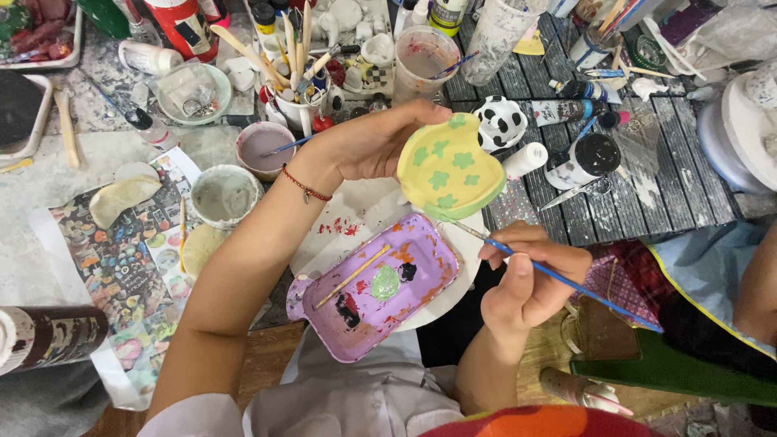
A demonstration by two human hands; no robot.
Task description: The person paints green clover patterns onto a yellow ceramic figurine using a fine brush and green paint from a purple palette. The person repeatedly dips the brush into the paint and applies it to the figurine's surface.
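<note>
Closest to the camera, at the bottom edge, is the person's own white and red clothing, with both bare forearms reaching up from it. The right hand (530,271) is curled into a pinch around a thin blue-handled paintbrush (566,283), whose fine tip points up and left toward the lower rim of a ceramic piece. That piece, a yellow rounded dish with green blossom shapes and a pale green edge (447,166), is held tilted in the air by the left hand (376,146), fingers cupped behind it and thumb over its upper edge; a red cord bracelet (306,186) circles that wrist. Below the dish lies a lilac rectangular tray used as a palette (368,291), holding dabs of green, black, orange and red paint and a wooden stick. Beyond it, the cluttered table carries a grey-filled bowl (224,194), a cup of brushes (295,105) and a black-spotted white figure (500,121).
</note>
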